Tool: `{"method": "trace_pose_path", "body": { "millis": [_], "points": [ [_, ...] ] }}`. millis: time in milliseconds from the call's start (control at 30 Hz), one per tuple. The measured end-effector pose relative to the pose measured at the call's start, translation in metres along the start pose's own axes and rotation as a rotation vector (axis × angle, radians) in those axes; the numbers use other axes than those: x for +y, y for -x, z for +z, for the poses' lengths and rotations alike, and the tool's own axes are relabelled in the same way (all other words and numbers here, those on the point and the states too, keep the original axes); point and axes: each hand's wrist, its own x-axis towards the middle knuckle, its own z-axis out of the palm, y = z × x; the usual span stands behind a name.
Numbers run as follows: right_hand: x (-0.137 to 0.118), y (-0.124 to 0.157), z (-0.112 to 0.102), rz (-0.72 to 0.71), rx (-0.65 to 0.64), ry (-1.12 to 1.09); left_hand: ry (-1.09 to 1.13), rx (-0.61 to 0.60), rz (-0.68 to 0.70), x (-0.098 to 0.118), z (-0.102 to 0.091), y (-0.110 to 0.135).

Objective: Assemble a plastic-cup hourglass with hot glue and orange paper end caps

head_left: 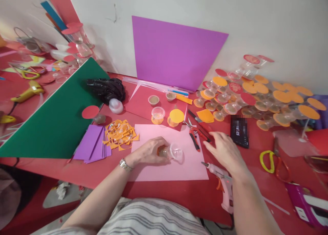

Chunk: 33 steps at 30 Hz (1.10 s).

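Observation:
Lying on its side above a pale pink sheet (169, 171), a clear plastic cup hourglass (176, 152) is gripped by my left hand (153, 151), whose fingers cover one end. My right hand (225, 153) has its fingers stretched apart and holds nothing visible. Its fingertips are close to red-and-black-handled pliers (194, 139), which lie across the sheet's upper right edge. Just below that hand a white glue gun (227, 190) rests on its side, nozzle towards the sheet. Beyond the sheet stand a clear cup with an orange base (157, 115) and one topped by a yellow-orange disc (176, 116).
Many finished-looking cup hourglasses (235, 95) crowd the back right. A phone (239, 130) and yellow-and-red-handled scissors (268, 161) lie at right. Orange paper scraps (120, 134), purple strips (89, 142) and a leaning green board (58, 119) occupy the left.

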Motion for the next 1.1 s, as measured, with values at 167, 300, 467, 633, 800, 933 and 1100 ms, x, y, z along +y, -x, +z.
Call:
{"method": "trace_pose_path", "body": {
  "millis": [167,300,467,633,800,933,1100],
  "points": [
    [0.033,0.008,-0.001,0.063,0.057,-0.065,0.004,-0.046,0.002,0.0,-0.014,0.006],
    [0.032,-0.008,0.006,0.047,0.037,-0.077,0.013,-0.08,-0.013,0.004,-0.016,0.004],
    [0.025,-0.035,0.011,0.061,-0.02,-0.035,0.036,-0.061,0.002,0.006,-0.016,0.004],
    [0.029,-0.04,0.01,0.093,-0.023,-0.018,0.101,0.033,0.0,0.007,-0.015,0.006],
    [0.031,-0.01,-0.001,0.118,0.086,-0.062,0.159,0.115,-0.01,0.009,-0.012,0.002],
    [0.031,0.046,-0.009,0.161,0.216,-0.298,0.23,0.17,-0.012,0.014,-0.009,-0.005],
    [0.039,0.121,-0.002,0.469,0.153,-0.536,0.545,0.246,0.003,0.027,-0.003,-0.015]
  ]
}}
